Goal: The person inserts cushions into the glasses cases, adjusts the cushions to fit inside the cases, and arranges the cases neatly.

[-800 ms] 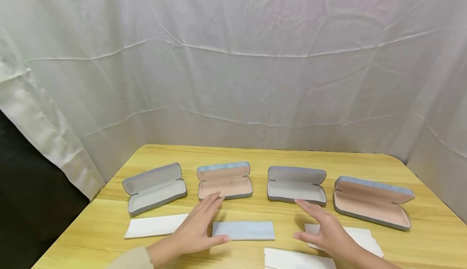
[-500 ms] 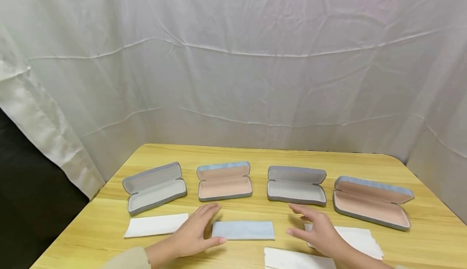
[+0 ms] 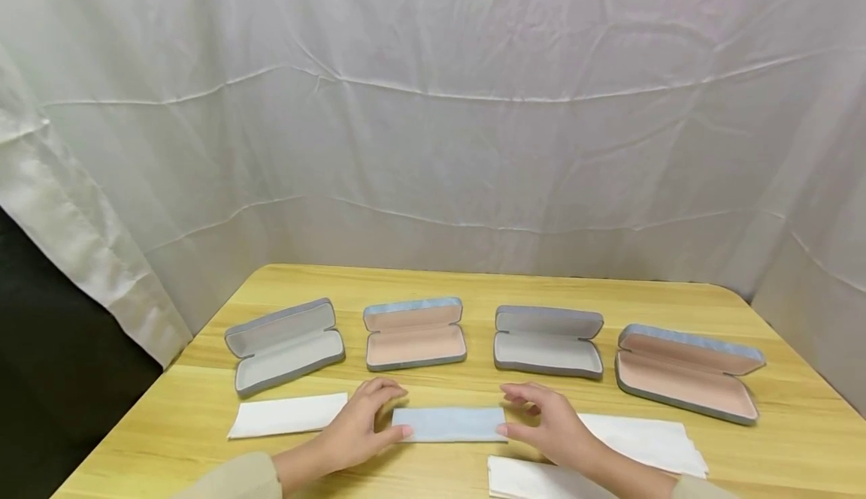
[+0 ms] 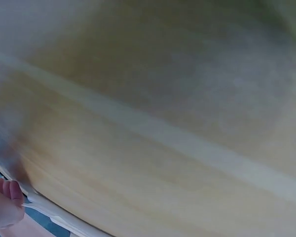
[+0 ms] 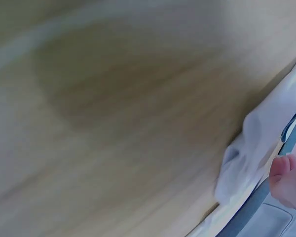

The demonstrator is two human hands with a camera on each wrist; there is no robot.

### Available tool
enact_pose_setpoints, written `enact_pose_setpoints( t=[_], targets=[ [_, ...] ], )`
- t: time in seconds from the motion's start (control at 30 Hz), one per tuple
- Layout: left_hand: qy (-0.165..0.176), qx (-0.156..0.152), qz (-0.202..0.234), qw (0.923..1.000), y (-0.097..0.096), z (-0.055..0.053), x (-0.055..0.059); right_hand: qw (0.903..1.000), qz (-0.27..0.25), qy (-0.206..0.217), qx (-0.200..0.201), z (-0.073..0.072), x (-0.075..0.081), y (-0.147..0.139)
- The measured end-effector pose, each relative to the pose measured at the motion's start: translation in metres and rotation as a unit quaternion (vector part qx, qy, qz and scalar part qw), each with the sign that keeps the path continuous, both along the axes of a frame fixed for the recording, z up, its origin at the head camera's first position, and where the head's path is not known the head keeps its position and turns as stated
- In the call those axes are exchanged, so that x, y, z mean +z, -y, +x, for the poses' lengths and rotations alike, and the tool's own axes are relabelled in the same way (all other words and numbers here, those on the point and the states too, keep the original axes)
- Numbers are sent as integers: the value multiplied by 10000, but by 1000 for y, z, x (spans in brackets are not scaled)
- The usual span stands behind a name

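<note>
A folded light-blue cloth (image 3: 449, 424) lies flat on the table in the head view. My left hand (image 3: 358, 427) is at its left end, thumb tip right at the edge and fingers bent loosely beyond it. Mirroring this at the right end is my right hand (image 3: 551, 427), its thumb tip over the corner and its fingers apart from the thumb. Neither hand grips anything. Just behind stand two open glasses cases, one with a pink lining (image 3: 416, 345) and one with a grey lining (image 3: 546, 352). The wrist views show mostly blurred tabletop, with fingers at their lower corners.
Further open cases stand at the left (image 3: 289, 362) and right (image 3: 686, 386). A white folded cloth (image 3: 287, 415) lies left of my left hand. Two more white cloths lie near my right forearm, one beyond it (image 3: 643, 439) and one nearer (image 3: 528, 480), partly covered by it.
My right hand has moved left, from above the white cloth to the blue cloth's right end. My left hand has drawn back from the pink-lined case and its fingers have bent more.
</note>
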State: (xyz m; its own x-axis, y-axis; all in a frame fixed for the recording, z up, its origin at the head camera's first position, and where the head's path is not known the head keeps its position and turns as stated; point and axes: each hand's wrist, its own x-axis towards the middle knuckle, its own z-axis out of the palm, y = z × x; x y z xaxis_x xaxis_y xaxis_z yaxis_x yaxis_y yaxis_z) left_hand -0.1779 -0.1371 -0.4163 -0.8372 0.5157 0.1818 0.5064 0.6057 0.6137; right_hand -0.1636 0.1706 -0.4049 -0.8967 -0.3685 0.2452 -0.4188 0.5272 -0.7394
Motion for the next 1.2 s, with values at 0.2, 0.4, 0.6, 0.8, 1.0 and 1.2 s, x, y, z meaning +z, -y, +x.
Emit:
enact_pose_setpoints(
  t=[0.2, 0.4, 0.6, 0.8, 1.0, 1.2],
  targets=[
    [121, 7, 229, 9997, -1, -1, -2, 9992, -160, 334, 116, -5, -3, 5],
    [193, 61, 336, 9992, 0, -2, -2, 9978, -263, 592, 130, -9, -6, 8],
    [367, 47, 432, 9984, 0, -5, 0, 9976, -98, 654, 179, -12, -9, 8],
    [342, 27, 492, 9982, 0, -7, 0, 9976, 123, 640, 221, -13, -8, 10],
    [403, 124, 382, 9984, -2, -7, -1, 9964, 431, 734, 61, -13, -6, 14],
    [405, 233, 122, 9988, -4, -7, 0, 9934, 715, 902, -34, -14, -3, 19]
  ],
)
